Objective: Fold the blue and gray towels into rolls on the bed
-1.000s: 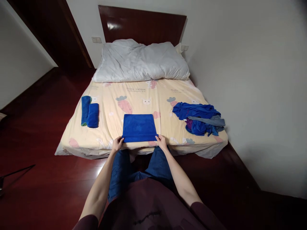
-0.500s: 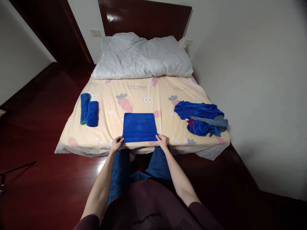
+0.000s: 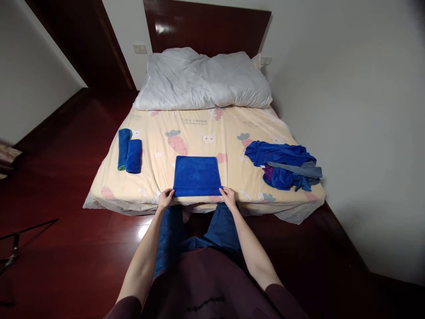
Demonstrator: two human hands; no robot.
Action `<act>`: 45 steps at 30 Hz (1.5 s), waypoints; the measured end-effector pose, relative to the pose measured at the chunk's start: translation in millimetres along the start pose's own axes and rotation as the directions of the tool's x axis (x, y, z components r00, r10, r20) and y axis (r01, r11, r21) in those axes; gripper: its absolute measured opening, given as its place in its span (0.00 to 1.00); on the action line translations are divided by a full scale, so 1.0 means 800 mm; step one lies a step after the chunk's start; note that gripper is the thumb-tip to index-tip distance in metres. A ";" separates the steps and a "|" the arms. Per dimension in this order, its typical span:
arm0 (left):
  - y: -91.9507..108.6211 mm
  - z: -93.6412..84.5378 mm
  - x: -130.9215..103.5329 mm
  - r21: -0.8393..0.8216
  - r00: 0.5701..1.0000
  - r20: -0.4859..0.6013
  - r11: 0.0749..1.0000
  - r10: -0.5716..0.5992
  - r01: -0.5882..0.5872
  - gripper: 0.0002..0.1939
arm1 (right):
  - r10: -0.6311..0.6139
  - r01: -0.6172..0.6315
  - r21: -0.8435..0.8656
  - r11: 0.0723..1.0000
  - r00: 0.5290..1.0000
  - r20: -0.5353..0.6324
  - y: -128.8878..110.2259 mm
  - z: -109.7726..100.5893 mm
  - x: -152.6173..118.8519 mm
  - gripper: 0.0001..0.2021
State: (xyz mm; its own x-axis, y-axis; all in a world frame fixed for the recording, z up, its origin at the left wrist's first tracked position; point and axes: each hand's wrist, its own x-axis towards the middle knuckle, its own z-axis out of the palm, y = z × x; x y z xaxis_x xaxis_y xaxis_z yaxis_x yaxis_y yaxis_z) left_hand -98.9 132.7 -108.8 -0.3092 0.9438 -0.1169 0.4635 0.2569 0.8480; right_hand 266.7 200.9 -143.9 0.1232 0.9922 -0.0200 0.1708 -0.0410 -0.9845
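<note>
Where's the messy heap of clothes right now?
In the head view, the heap of clothes lies on the right side of the bed, near its front edge, to the right of the flat blue cloth.

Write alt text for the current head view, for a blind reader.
Left hand and right hand pinch both ends of the near fold of a blue cloth on a bed. Two blue rolls lie to its left, a tangled heap to its right, a pale quilt by the headboard.

Both hands (image 3: 198, 198) pinch the near corners of a blue cloth (image 3: 197, 173) lying flat on the bed (image 3: 152, 177).
</note>
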 end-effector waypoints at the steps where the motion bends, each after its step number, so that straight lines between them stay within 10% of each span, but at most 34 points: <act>1: 0.002 0.000 0.000 0.014 1.000 -0.009 1.000 -0.005 0.005 0.19 | -0.003 0.003 0.001 1.000 1.000 0.001 0.001 0.001 0.001 0.26; 45: 0.015 0.015 0.009 0.265 0.996 -0.088 0.964 0.011 0.013 0.08 | 0.017 -0.057 -0.289 0.956 0.990 -0.138 0.007 0.010 0.025 0.15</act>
State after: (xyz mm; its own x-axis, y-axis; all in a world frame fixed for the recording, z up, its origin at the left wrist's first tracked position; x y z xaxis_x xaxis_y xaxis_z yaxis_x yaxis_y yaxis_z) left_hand -85.9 145.1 -105.7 -0.3763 0.9244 -0.0618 0.6632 0.3153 0.6788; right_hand 262.3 221.5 -151.1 0.2597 0.9656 -0.0129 0.4385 -0.1298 -0.8893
